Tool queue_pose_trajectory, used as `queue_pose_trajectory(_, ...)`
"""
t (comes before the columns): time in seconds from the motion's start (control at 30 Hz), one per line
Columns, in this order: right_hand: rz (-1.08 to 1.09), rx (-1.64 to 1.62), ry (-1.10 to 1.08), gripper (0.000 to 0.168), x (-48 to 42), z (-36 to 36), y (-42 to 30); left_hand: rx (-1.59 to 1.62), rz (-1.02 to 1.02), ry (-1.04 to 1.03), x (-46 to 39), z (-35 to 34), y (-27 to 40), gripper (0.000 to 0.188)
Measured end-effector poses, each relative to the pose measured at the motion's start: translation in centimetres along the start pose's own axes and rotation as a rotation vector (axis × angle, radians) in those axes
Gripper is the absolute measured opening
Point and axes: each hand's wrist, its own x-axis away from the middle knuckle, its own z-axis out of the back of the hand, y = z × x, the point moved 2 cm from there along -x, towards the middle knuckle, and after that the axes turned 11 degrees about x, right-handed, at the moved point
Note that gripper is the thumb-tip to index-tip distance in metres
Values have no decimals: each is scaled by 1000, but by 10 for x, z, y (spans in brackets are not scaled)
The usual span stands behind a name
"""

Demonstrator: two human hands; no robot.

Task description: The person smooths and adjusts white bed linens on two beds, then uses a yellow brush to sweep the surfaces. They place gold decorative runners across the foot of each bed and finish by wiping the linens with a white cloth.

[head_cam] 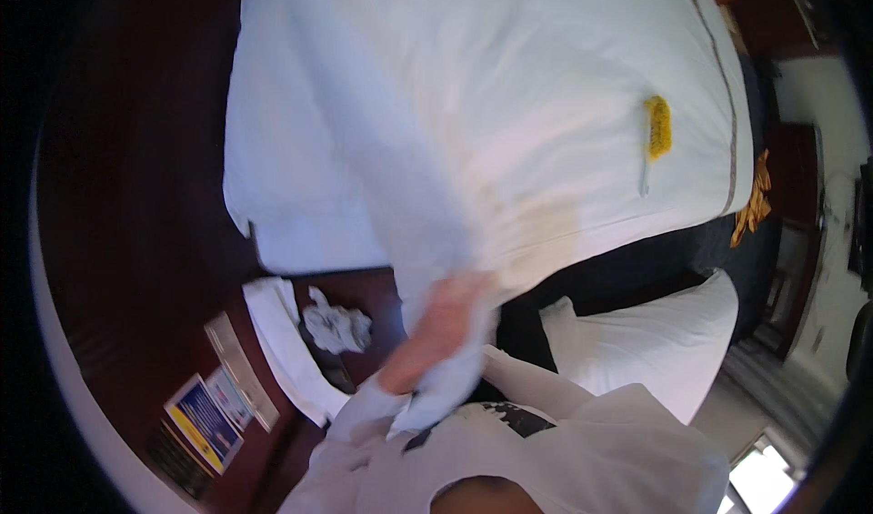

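My left hand [436, 323], blurred by motion, grips a piece of white bedding [430, 193] near the side of the bed. The fabric stretches up from my hand across the mattress, and part of it hangs down in front of my body. It is too smeared to tell whether it is a pillowcase, a sheet or a duvet. My right sleeve [532, 377] reaches in toward the same fabric, but the hand at its end is hidden. White bedding [545, 57] covers the bed, wrinkled in the middle.
A yellow-bristled duster [659, 128] lies on the bed at right. A crumpled grey cloth [334, 323] and folded white fabric [279, 336] are by a dark wooden nightstand [375, 302]. Printed cards [204, 422] stand at lower left. White fabric [648, 343] drapes a seat; an orange-brown cloth [753, 203] lies beyond the bed.
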Motion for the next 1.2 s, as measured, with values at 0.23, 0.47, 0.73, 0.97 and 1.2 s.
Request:
queue_pose_trajectory(0.23, -110, -14, -390, 33, 45, 5, 73, 690, 770, -679, -96, -248, 3, 65)
queue_pose_trajectory(0.47, 98, 303, -264, 23, 104, 216, 2, 550, 406, -277, 5, -259, -61, 23)
queue_pose_trajectory(0.73, 257, 342, 575, 29, 18, 511, -61, 49, 699, 556, 100, -56, -226, 50)
queue_pose_trajectory(0.97, 137, 153, 501, 41, -51, 513, -89, 292, 924, 570, 42, -112, -267, 60)
queue_pose_trajectory(1.2, 213, -25, 691, 36, 19, 548, -36, 589, 1057, 530, 106, -179, -234, 49)
